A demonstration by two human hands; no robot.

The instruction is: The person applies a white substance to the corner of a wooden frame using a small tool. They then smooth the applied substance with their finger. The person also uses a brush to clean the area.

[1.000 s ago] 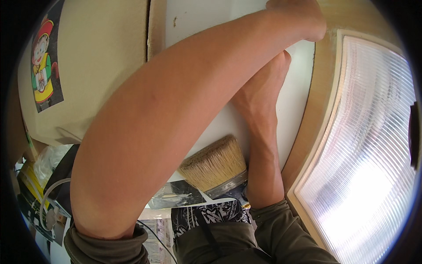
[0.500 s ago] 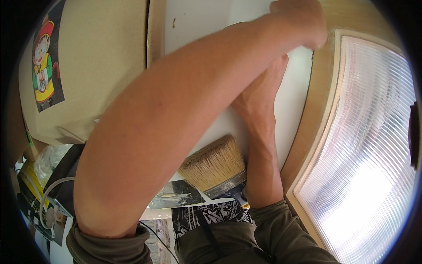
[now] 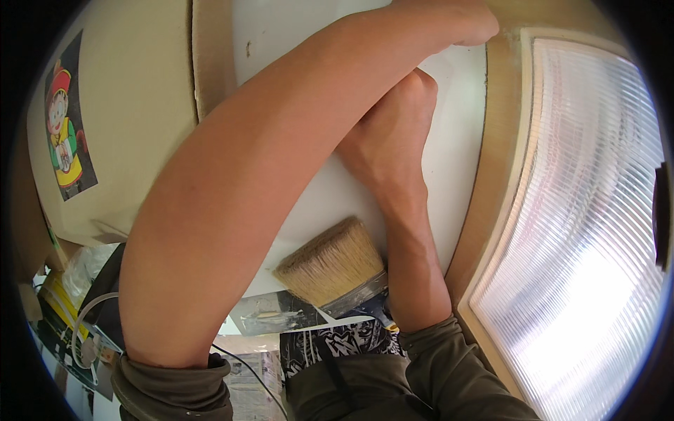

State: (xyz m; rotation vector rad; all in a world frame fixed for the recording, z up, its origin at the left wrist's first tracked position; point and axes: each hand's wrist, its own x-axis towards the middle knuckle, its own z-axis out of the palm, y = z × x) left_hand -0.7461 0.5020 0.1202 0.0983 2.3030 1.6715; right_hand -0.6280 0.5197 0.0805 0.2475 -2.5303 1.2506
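Note:
My left forearm reaches up across the view from the lower left, over my right hand. At the top edge my left hand [image 3: 467, 22] is bent at the wrist beside the wooden frame, and its fingers are out of sight. Below that forearm, over a white surface [image 3: 449, 161], my right hand [image 3: 393, 126] is closed with knuckles bent. Its fingers are hidden by the left arm, so I cannot make out what they hold. Nearer me, left of the right forearm, is a wide paintbrush [image 3: 333, 263] with pale bristles and a metal band.
At the left stands a cardboard box [image 3: 133, 133] bearing a cartoon sticker [image 3: 68, 123]. A wooden frame [image 3: 481, 210] holds a ribbed translucent panel [image 3: 569, 224] on the right. A paint-smeared dark sheet [image 3: 274, 313] lies beside the brush; a cable [image 3: 246, 366] and plastic clutter sit lower left.
Both hands have shifted left in the view; the left hand is higher and partly out of frame. The box also appears farther left, while the paintbrush is nearly unchanged.

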